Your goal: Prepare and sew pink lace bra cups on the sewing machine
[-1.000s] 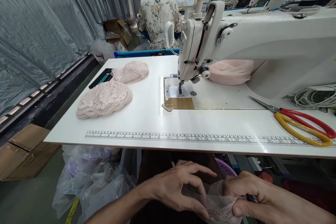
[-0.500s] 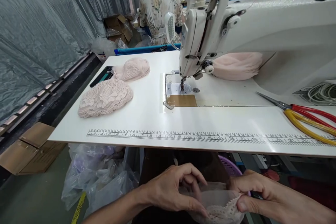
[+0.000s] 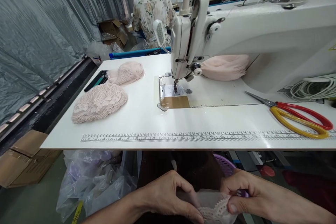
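Fingers (image 3: 183, 186) of the left hand (image 3: 165, 197) and right hand (image 3: 245, 189) pinched a pale pink scalloped lace piece (image 3: 215, 211) below the near edge of the white table (image 3: 147, 119).

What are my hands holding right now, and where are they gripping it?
A small pale pink lace piece. The left hand pinches its left side; the right hand pinches its scalloped right edge.

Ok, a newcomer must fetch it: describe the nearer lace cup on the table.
On the white table, look left of the sewing machine: two pink lace cups lie there. Take the front cup, with bold flower lace; the rear cup is finer mesh.
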`<state>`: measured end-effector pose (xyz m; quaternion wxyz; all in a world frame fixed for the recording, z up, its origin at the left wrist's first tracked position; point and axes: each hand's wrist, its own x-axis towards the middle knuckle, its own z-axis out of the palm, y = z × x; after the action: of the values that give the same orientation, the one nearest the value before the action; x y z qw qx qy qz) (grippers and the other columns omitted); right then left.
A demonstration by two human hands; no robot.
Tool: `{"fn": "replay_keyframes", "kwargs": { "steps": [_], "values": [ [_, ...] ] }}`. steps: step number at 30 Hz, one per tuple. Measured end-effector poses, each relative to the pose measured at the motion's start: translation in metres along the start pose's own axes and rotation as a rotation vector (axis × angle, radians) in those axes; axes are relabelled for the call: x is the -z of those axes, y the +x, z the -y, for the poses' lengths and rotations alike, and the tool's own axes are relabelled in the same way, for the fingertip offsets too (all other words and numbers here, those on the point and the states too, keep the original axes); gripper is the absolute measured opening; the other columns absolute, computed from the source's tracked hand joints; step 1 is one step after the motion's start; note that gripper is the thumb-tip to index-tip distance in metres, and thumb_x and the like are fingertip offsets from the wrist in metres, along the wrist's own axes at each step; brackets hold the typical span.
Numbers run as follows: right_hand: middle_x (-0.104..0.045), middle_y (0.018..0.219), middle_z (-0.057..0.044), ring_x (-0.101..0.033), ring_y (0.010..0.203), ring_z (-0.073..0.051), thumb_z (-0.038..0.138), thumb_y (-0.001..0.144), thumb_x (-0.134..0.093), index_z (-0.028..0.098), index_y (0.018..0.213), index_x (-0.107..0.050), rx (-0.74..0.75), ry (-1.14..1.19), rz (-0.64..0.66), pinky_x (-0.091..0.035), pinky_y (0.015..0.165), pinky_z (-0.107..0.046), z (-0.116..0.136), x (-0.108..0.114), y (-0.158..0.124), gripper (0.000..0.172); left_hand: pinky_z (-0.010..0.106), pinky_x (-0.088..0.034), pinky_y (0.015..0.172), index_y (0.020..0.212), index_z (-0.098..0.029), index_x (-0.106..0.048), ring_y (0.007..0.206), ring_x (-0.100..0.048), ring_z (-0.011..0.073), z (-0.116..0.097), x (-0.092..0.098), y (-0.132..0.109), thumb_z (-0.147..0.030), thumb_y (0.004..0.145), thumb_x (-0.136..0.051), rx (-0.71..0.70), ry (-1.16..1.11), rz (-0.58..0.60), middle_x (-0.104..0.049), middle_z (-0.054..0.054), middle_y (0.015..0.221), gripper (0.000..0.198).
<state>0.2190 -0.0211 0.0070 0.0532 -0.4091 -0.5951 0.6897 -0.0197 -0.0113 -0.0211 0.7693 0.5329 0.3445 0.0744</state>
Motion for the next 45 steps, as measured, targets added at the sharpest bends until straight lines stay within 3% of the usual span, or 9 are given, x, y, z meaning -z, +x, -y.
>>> {"fn": "replay_keyframes", "kwargs": {
  "steps": [3, 13, 18, 22, 27, 32, 45],
  "values": [
    [-0.052, 0.064, 0.002, -0.045, 0.062, -0.012, 0.043, 0.077, -0.065, 0.013, 0.073, -0.066, 0.020, 0.062, 0.026, -0.035, 0.059, -0.022, -0.003, -0.001, 0.002, 0.030, 0.016, -0.037, 0.054, 0.078, -0.014, -0.075, 0.054, -0.046, 0.0057, 0.000, 0.002, -0.003, -0.044, 0.056, -0.082, 0.108, -0.036, -0.001, -0.059, -0.002, 0.058, 0.037],
    [-0.058, 0.064, 0.002, -0.049, 0.058, -0.010, 0.045, 0.066, -0.074, 0.014, 0.076, -0.068, 0.010, 0.168, 0.047, -0.037, 0.055, -0.020, -0.011, -0.013, 0.011, 0.033, 0.018, -0.046, 0.064, 0.083, -0.017, -0.076, 0.058, -0.057, 0.0092, -0.009, 0.003, -0.004, -0.046, 0.052, -0.084, 0.143, -0.022, 0.041, -0.070, 0.001, 0.068, 0.043],
    [-0.058, 0.059, 0.002, -0.048, 0.058, -0.010, 0.038, 0.070, -0.073, 0.015, 0.067, -0.072, 0.017, 0.082, -0.026, -0.035, 0.056, -0.020, -0.010, -0.012, 0.014, 0.024, 0.018, -0.047, 0.068, 0.088, -0.017, -0.075, 0.064, -0.062, 0.0116, -0.011, 0.007, -0.006, -0.047, 0.059, -0.080, 0.109, 0.028, 0.075, -0.072, 0.003, 0.074, 0.042],
    [-0.058, 0.060, 0.002, -0.049, 0.058, -0.010, 0.040, 0.070, -0.074, 0.014, 0.068, -0.072, 0.016, 0.095, -0.001, -0.036, 0.055, -0.019, -0.010, -0.012, 0.016, 0.026, 0.019, -0.048, 0.071, 0.088, -0.018, -0.075, 0.068, -0.064, 0.0130, -0.007, 0.008, -0.006, -0.047, 0.063, -0.077, 0.109, 0.048, 0.081, -0.072, 0.003, 0.075, 0.038],
    [-0.052, 0.057, 0.004, -0.042, 0.054, -0.008, 0.042, 0.069, -0.075, 0.013, 0.071, -0.072, 0.022, 0.073, 0.003, -0.033, 0.052, -0.018, -0.008, -0.017, 0.024, 0.029, 0.021, -0.049, 0.071, 0.088, -0.016, -0.075, 0.068, -0.064, 0.0132, -0.005, 0.007, -0.003, -0.047, 0.063, -0.077, 0.122, 0.020, 0.041, -0.072, 0.003, 0.075, 0.040],
    [-0.054, 0.059, 0.003, -0.046, 0.058, -0.010, 0.036, 0.071, -0.071, 0.014, 0.071, -0.071, -0.030, 0.060, -0.017, -0.034, 0.053, -0.019, -0.001, -0.017, 0.026, 0.023, 0.020, -0.049, 0.067, 0.086, -0.015, -0.075, 0.062, -0.061, 0.0113, -0.007, 0.008, -0.005, -0.045, 0.063, -0.077, 0.127, 0.011, 0.001, -0.069, 0.002, 0.066, 0.038],
    [-0.047, 0.058, 0.004, -0.039, 0.056, -0.009, 0.043, 0.072, -0.069, 0.015, 0.064, -0.063, -0.072, 0.078, 0.017, -0.030, 0.052, -0.020, -0.003, -0.013, 0.025, 0.030, 0.020, -0.049, 0.069, 0.091, -0.016, -0.075, 0.069, -0.065, 0.0137, 0.004, 0.022, -0.015, -0.060, 0.059, -0.075, 0.141, 0.016, 0.058, -0.072, 0.004, 0.075, 0.054]
  ]
}}
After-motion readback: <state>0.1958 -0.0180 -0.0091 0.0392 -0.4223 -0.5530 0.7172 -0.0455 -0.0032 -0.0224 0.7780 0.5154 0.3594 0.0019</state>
